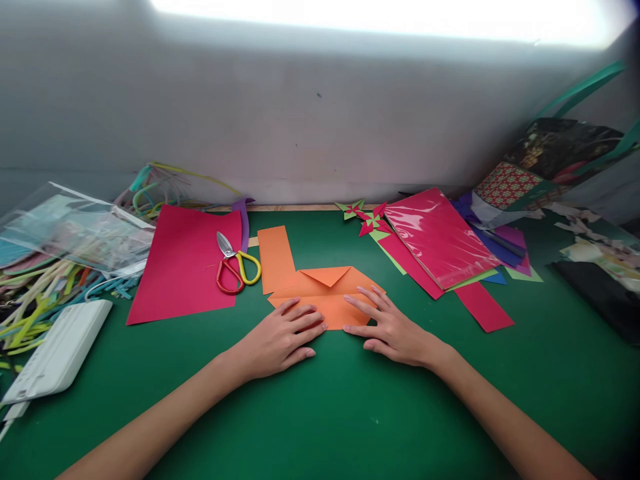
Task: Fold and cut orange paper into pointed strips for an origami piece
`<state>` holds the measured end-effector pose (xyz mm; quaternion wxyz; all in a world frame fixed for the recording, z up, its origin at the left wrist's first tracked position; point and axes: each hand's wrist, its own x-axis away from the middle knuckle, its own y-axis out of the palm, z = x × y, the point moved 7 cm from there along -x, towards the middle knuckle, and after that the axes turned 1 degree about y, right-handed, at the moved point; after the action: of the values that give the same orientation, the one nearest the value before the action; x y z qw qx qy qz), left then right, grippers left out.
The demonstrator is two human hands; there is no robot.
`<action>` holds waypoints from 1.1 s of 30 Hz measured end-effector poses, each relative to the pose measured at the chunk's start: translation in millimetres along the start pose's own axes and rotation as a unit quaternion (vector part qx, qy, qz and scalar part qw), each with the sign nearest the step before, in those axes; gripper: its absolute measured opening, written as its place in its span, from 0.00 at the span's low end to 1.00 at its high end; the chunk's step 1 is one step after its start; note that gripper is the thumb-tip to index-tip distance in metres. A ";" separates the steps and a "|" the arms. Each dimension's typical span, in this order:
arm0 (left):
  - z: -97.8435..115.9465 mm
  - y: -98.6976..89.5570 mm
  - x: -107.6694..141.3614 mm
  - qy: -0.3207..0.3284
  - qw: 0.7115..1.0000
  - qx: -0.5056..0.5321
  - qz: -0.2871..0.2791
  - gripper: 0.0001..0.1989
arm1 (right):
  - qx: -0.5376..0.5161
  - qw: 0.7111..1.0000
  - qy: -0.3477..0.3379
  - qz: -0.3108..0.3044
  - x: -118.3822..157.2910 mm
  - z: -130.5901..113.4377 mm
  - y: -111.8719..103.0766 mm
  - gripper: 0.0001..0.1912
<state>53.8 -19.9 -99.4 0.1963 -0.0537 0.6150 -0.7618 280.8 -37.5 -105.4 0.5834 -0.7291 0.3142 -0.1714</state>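
A folded sheet of orange paper (334,305) lies on the green table between my hands, with a small triangular flap folded down at its far edge. My left hand (284,335) rests flat on the near left part of the paper, fingers stretched out. On the near right part lie the spread fingers of my right hand (389,328). Both hands cover some of the paper's edges. Just beyond my left hand is an orange paper strip (277,259). Left of that, scissors (231,263) with one red and one yellow handle lie on a red sheet (183,267).
Red and green paper stars (371,220) lie near the wall. To the right sits a plastic-wrapped pack of red paper (443,237) on coloured sheets. A white power strip (60,350) and bundled craft stems (30,313) are at left. A patterned bag (520,183) stands back right.
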 end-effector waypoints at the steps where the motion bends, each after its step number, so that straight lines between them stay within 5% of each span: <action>1: 0.0 -0.1 0.1 0.000 1.000 0.001 0.001 0.26 | -0.001 1.000 0.005 -0.001 3.7 1.8 -1.6 0.25; 9: 0.4 -2.4 -0.6 0.005 1.000 0.000 0.014 0.26 | -0.013 0.997 0.065 0.037 31.8 23.4 -23.0 0.17; 12: 1.1 -1.5 -0.1 0.005 1.000 -0.006 0.010 0.27 | -0.012 0.993 0.080 0.082 15.3 21.7 -27.8 0.18; 19: 0.7 2.8 3.2 0.006 1.000 -0.011 0.015 0.27 | 0.058 0.993 0.071 0.076 -41.3 -6.6 -1.8 0.25; 33: 0.3 -1.3 13.5 -0.021 1.000 -0.021 -0.009 0.23 | 0.068 0.989 0.104 0.076 -38.7 -1.3 7.0 0.26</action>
<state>41.1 -24.9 -100.3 0.2008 -0.0794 0.6259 -0.7494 249.5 -13.9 -107.2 0.6067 -0.6400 0.4158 -0.2224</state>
